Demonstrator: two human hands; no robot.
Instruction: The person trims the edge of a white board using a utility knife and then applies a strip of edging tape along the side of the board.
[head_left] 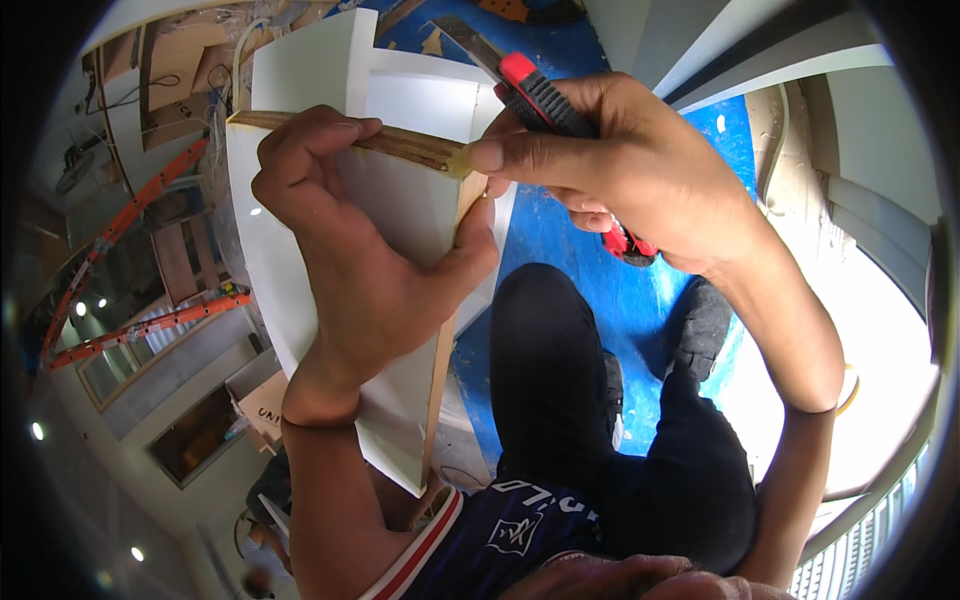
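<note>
A white board point(400, 215) with bare plywood edges point(405, 145) stands in front of me. My left hand point(365, 250) grips it near the upper corner, fingers curled over the top edge and thumb along the right edge. In my right hand point(650, 170) is a red and black utility knife point(550, 105), its blade pointing up and left, away from the board. The right thumb and fingertips press at the board's corner, where the wood looks yellowish. Whether they pinch a thin strip there is too small to tell.
Behind the board are more white panels point(420, 95). Blue sheeting point(545, 240) covers the floor beside my knee point(545, 320). An orange ladder point(150, 325) and a cardboard box point(262, 400) are at the left. Another person point(265, 545) is at the lower left. Pale panels point(720, 50) rise at the upper right.
</note>
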